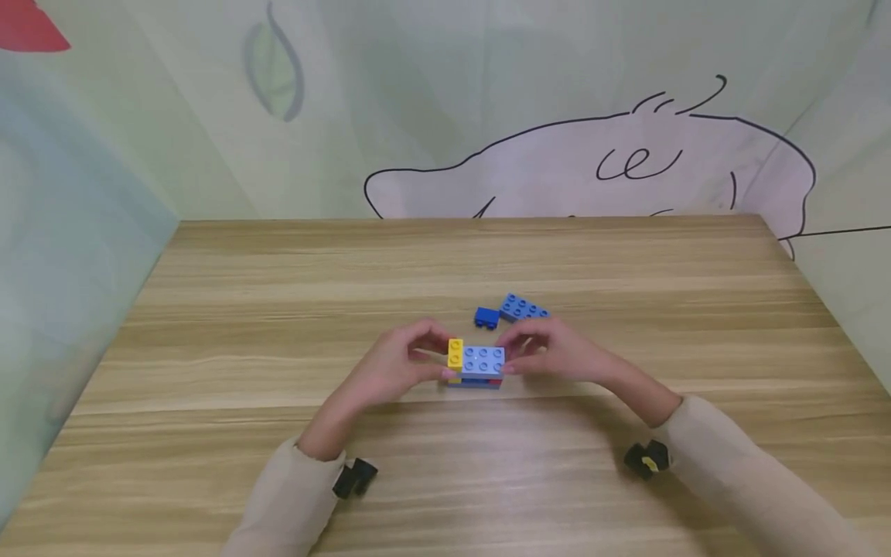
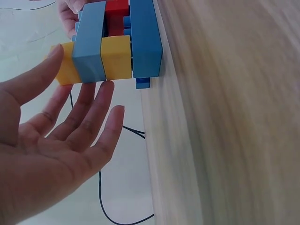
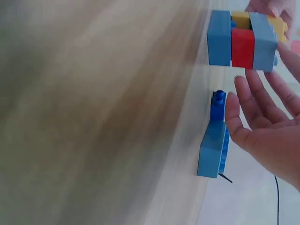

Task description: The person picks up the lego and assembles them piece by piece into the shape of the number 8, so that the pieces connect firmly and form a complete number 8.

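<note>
A small stack of toy building bricks stands at the middle of the table. Its base is a blue brick (image 2: 146, 42), which carries a yellow brick (image 2: 116, 57) at the left and a red brick (image 3: 243, 48) at the right, with a gap between. Across them lies a light blue brick (image 1: 483, 360), topped by another yellow brick (image 1: 455, 353) at its left end. My left hand (image 1: 397, 362) pinches the upper yellow brick between thumb and fingertips. Around the right end of the light blue brick, my right hand (image 1: 564, 354) holds with thumb and fingers.
Just behind the stack, a small dark blue brick (image 1: 486, 317) lies tipped on its side. Next to it is a longer blue brick (image 1: 522, 308), studs up, partly hidden by the right hand. The wooden table (image 1: 278, 309) meets a printed cloth (image 1: 445, 93) at its far edge.
</note>
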{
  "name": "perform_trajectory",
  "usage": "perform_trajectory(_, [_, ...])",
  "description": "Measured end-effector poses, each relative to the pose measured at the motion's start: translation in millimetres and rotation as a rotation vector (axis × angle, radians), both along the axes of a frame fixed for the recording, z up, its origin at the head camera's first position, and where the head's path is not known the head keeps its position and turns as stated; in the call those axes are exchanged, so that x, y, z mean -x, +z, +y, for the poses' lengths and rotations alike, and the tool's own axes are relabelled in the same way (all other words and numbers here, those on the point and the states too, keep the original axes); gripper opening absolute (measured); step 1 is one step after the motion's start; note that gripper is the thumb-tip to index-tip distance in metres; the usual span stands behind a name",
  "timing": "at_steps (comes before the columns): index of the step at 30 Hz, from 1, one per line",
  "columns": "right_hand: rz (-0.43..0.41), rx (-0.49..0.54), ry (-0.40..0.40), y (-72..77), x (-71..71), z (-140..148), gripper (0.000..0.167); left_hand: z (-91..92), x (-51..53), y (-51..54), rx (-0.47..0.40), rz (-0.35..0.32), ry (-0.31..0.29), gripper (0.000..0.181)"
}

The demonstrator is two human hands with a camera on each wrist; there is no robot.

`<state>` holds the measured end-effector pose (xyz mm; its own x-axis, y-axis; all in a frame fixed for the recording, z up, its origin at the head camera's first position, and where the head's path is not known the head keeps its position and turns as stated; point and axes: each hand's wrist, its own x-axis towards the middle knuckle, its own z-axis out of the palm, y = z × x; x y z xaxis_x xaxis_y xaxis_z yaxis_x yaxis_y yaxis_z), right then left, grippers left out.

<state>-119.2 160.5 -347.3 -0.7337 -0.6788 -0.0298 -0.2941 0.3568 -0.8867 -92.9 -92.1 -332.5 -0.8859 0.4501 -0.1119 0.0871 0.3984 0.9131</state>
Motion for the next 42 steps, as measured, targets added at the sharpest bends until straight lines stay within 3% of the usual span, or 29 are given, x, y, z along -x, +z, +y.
perform_trajectory(4, [0.031,0.004,-0.013,3.3,8.1,3,0.029,0.2,0.0,-0.7,-0.015,0.007,-0.002,0.033])
perform_trajectory(8, [0.114,-0.015,-0.07,7.2,19.6,3,0.031,0.6,-0.1,-1.5,-0.021,0.008,0.005,0.034])
perform_trajectory(13, [0.183,-0.117,-0.111,11.1,31.5,-3,0.037,0.6,-0.3,-1.2,-0.009,0.0,0.012,0.034])
perform_trajectory(20, [0.223,-0.227,-0.141,4.3,43.0,-16,0.041,0.2,0.1,-1.5,-0.001,0.0,0.01,0.033])
perform_trajectory(28, [0.273,-0.342,-0.198,-9.7,44.2,-27,0.04,0.3,0.1,-1.7,0.001,0.006,0.009,0.033])
perform_trajectory(42, [0.317,-0.33,-0.228,-13.5,41.0,-30,0.029,0.6,-1.1,0.6,-0.002,-0.006,0.018,0.033])
